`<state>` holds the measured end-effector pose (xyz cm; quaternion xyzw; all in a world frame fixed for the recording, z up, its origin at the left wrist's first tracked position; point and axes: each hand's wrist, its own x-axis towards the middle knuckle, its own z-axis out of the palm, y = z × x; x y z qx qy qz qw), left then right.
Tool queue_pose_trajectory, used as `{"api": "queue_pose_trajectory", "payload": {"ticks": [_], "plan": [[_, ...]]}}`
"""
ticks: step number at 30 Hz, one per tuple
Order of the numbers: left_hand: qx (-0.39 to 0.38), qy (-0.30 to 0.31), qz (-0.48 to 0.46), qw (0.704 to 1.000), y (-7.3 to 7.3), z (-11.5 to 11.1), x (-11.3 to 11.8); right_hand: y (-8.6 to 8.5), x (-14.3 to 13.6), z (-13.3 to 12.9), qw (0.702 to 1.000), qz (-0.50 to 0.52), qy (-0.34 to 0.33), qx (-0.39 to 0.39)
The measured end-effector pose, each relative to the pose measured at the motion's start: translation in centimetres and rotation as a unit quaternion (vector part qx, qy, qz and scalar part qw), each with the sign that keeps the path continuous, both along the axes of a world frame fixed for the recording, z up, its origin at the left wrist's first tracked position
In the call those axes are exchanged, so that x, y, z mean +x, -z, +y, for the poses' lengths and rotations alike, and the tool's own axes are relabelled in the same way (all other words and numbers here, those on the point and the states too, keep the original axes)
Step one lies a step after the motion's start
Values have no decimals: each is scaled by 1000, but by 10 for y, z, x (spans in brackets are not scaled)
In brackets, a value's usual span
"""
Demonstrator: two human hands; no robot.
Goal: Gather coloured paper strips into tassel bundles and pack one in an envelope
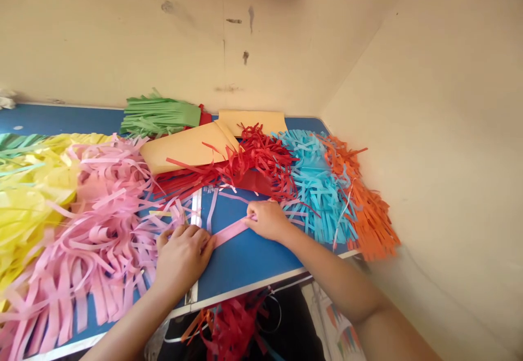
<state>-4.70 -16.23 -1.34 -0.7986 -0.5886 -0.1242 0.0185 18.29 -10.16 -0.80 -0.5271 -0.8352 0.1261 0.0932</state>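
A folded pink paper strip (232,232) stretches between my two hands, just over the blue tabletop (241,263). My right hand (267,220) is closed, pinching the strip's far end between thumb and fingers. At the near end, my left hand (184,251) is closed over the strip with its fingers curled down; the part beneath the palm is hidden. Thin pink strands spread out past both hands. To the left of my left hand lies a large heap of pink paper fringe (110,225).
Yellow fringe (36,197) lies at far left. Behind my hands are red fringe (265,159), a yellow-orange paper sheet (188,146) and green fringe (161,115). Blue fringe (318,187) and orange fringe (371,214) lie right, near the wall (441,132). More red fringe (235,325) hangs below the table edge.
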Motion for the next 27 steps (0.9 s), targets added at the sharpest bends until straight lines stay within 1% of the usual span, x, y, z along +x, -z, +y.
{"api": "queue_pose_trajectory", "payload": {"ticks": [1, 2, 4, 5, 6, 7, 10, 13, 14, 16, 19, 21, 24, 26, 27], "plan": [[16, 16, -1, 1000, -1, 0, -1, -2, 1, -3, 999, -2, -11, 34], [34, 39, 1, 999, -3, 0, -1, -5, 1, -5, 996, -3, -43, 74], [65, 92, 23, 993, -7, -1, 0, -6, 2, -11, 978, -4, -154, 140], [74, 115, 42, 990, -10, -1, 1, -5, 2, -13, 966, -6, -208, 156], [85, 130, 58, 986, -12, -1, 2, -3, 1, -13, 956, -11, -244, 164], [100, 138, 65, 983, -14, -2, 5, 0, 1, -13, 951, -18, -259, 170], [145, 139, 55, 978, -17, -1, 12, 5, -1, -10, 954, -27, -243, 172], [171, 136, 50, 975, -14, 0, 16, 1, -3, -11, 966, -14, -205, 155], [176, 137, 52, 973, -13, 1, 15, -1, -5, -13, 968, -13, -193, 157], [182, 142, 57, 971, -9, 1, 13, -3, -9, -20, 965, -16, -193, 179], [174, 153, 61, 971, -2, -2, 7, 2, -14, -29, 950, -29, -211, 227], [160, 154, 52, 974, 2, -7, 3, 9, -13, -32, 948, -32, -200, 246], [141, 147, 41, 978, 6, -13, -2, 14, -2, -31, 949, -23, -185, 256], [139, 151, 43, 978, 9, -14, -7, 14, 7, -29, 945, -17, -194, 263], [141, 163, 43, 976, 11, -15, -10, 13, 12, -28, 943, -18, -202, 264]]}}
